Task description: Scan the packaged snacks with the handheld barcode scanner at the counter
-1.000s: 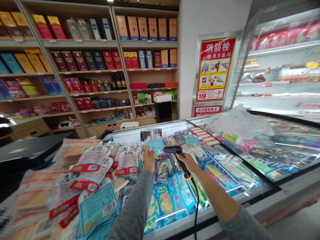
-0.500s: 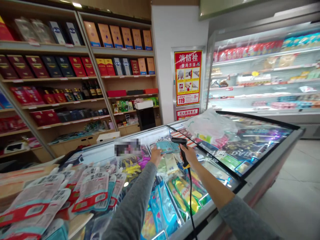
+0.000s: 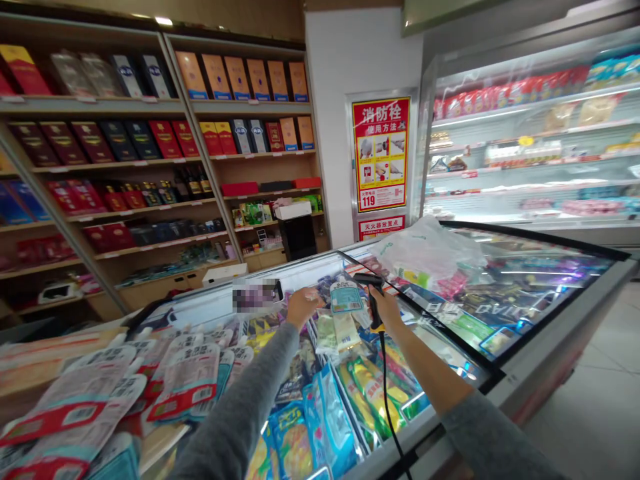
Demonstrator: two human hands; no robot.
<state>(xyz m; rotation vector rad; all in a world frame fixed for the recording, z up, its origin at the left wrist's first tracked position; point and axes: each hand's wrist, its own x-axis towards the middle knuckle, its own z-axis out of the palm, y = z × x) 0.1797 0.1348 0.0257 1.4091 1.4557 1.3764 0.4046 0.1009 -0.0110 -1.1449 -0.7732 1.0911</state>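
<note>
My left hand (image 3: 301, 305) hovers over the open chest freezer (image 3: 545, 339), fingers loosely apart and holding nothing. Just right of it, a clear packet with a teal label (image 3: 346, 297) stands tilted above the frozen goods, apart from my fingers. My right hand (image 3: 389, 312) grips a black barcode scanner (image 3: 372, 293) with a yellow band; its head points toward the packet. The scanner's black cable (image 3: 386, 393) hangs down along my forearm.
A pile of red and teal labelled packets (image 3: 185, 380) lies on the counter at my left. A white plastic bag (image 3: 425, 250) rests on the freezer's glass lid. Shelves of boxed goods (image 3: 165, 140) stand behind, a lit chiller (image 3: 525, 133) at right.
My left hand has let go of the teal-labelled packet, which now sits to its right near the scanner. The view has swung slightly; the right hand keeps the scanner raised.
</note>
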